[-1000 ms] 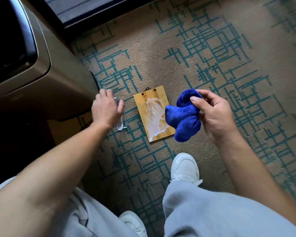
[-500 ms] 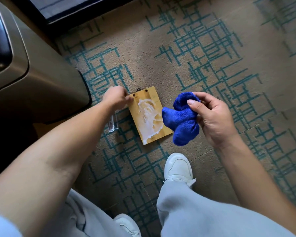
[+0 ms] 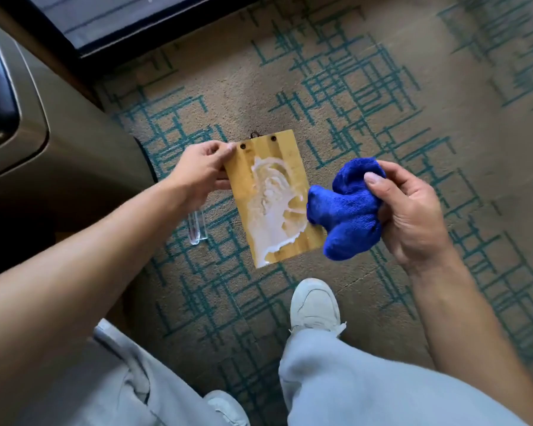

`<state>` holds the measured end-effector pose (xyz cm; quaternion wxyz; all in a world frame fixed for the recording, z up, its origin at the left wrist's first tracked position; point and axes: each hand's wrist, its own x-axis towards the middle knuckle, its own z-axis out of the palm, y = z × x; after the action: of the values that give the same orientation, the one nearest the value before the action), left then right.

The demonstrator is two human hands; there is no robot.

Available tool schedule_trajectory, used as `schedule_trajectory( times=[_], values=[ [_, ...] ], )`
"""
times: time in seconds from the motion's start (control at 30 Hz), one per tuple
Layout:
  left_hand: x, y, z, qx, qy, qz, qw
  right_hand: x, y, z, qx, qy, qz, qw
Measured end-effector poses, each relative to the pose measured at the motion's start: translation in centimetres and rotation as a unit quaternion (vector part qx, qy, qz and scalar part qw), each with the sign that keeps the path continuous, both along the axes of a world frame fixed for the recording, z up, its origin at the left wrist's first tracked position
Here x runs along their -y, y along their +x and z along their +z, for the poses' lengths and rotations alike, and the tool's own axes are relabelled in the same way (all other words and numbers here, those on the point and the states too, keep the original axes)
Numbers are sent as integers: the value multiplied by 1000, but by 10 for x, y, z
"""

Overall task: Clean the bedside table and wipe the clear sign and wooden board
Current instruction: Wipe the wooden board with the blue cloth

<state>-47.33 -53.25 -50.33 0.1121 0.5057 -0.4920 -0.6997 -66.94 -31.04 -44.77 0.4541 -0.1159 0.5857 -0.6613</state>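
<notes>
Floor: a tan carpet (image 3: 382, 124) with teal lines covers it, and everything here sits on it or is held over it.
Big brown thing: a smooth brown piece of furniture (image 3: 59, 124) fills the left side.
Legs: grey trousers (image 3: 366, 385) at the bottom, with a white shoe (image 3: 314, 305) pointing at the board.
Wooden board: the wooden board (image 3: 274, 198) is in the middle, above the shoe. It has two dark holes near its top edge and a big white smear down its face. I cannot tell if it lies flat on the carpet or is lifted a bit.
Right hand: the right hand (image 3: 413, 210) has its grip closed tight on a blue cloth (image 3: 348, 210).
Blue cloth: it is bunched up and reaches the board's right edge.
Left hand: the left hand (image 3: 200, 170) has its grip pinching the board's top left corner.
Clear sign: the clear sign (image 3: 197, 229) lies on the carpet just left of the board, partly under the left arm.
</notes>
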Motion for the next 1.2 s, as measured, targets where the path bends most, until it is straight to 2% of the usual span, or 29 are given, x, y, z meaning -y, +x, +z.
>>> schedule_trajectory(
  times=[0.1, 0.27, 0.33, 0.43, 0.5, 0.6, 0.77, 0.97, 1.2],
  values=[
    [-10, 12, 42, -69, 6, 44, 997, 9, -3, 26, -12, -52, 5, 999],
    [-31, 27, 74, -67, -21, 80, 994, 38, 0, 58, -44, -99, 45, 993],
    [-36, 25, 79, -60, -19, 81, 995, 52, 9, 61, -89, -103, 66, 989],
    [-41, 20, 83, -57, -16, 75, 995, 67, 27, 54, -214, -70, 72, 972],
    [-44, 19, 84, -56, -15, 68, 996, 69, 36, 44, -308, -25, 67, 949],
    [-49, 21, 86, -60, 0, 71, 996, 64, 45, 32, -439, 23, 87, 894],
    [-53, 20, 90, -80, 47, 78, 993, 55, 59, 24, -535, 51, 216, 815],
    [-55, 17, 92, -106, 66, 98, 987, 51, 62, 24, -580, 55, 207, 786],
    [-54, 20, 90, -112, 57, 143, 982, 26, 80, 19, -571, -27, 268, 775]
  ],
)
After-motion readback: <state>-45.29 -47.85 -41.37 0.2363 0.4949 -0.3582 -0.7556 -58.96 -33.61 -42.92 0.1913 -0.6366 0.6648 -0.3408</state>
